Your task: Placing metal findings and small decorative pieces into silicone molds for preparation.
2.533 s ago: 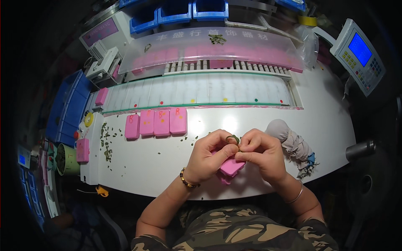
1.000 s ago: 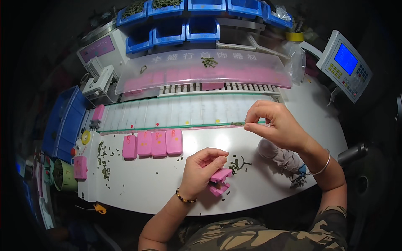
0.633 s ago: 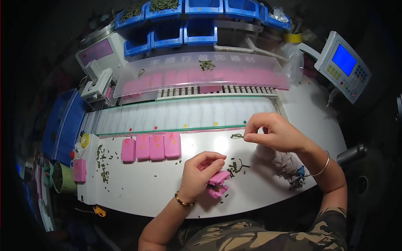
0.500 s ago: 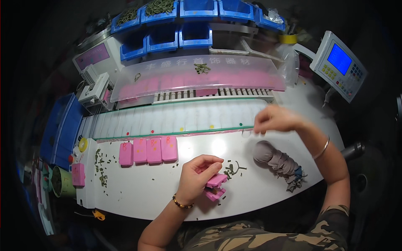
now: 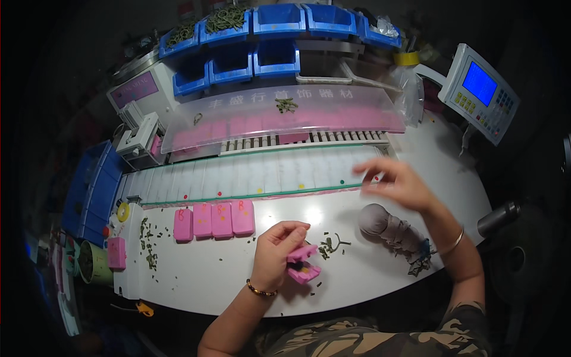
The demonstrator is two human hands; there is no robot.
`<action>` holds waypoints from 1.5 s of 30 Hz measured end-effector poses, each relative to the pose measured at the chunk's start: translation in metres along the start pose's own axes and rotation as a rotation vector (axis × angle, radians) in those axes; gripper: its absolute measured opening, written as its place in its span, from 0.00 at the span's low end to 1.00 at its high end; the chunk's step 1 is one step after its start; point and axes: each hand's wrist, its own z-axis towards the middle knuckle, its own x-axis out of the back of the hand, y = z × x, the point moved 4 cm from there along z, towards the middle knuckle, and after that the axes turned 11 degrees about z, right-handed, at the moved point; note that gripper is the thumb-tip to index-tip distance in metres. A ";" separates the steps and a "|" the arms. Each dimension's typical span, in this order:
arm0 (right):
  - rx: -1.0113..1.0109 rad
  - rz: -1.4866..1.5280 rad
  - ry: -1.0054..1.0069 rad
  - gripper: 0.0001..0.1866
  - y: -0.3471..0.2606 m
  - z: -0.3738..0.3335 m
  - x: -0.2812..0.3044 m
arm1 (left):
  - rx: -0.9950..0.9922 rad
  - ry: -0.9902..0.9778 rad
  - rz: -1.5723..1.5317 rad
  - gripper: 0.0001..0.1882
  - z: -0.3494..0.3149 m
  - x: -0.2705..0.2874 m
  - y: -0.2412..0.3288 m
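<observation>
My left hand is closed around a pink rubber mold near the table's front edge. The mold's two halves gape apart on the right side, with a dark gap between them. Over the right part of the table hovers my right hand, slightly blurred, its fingers apart and nothing visible in them. Below that hand lies a grey cloth bundle with a rounded end. Small dark green scraps and a forked green piece rest just right of the mold.
Several pink blocks stand in a row left of centre, with green scraps farther left. Behind runs a green-edged glass strip, then a translucent sheet over rollers. Blue bins line the back; a control panel rises at right.
My right hand has gone from pinched fingers to spread ones, staying near the glass strip's right end. The mold in my left hand has shifted slightly and its halves gape a little differently.
</observation>
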 end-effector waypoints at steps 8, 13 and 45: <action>0.538 -0.287 -0.086 0.25 -0.007 -0.060 -0.117 | 0.138 -0.016 -0.360 0.21 0.004 -0.032 0.002; 0.684 -0.416 0.177 0.24 -0.009 -0.050 -0.106 | 0.122 -0.132 -0.517 0.33 0.001 -0.042 0.006; 0.770 -1.002 0.549 0.33 -0.062 -0.086 -0.067 | 0.208 -0.102 0.116 0.34 0.014 -0.031 0.013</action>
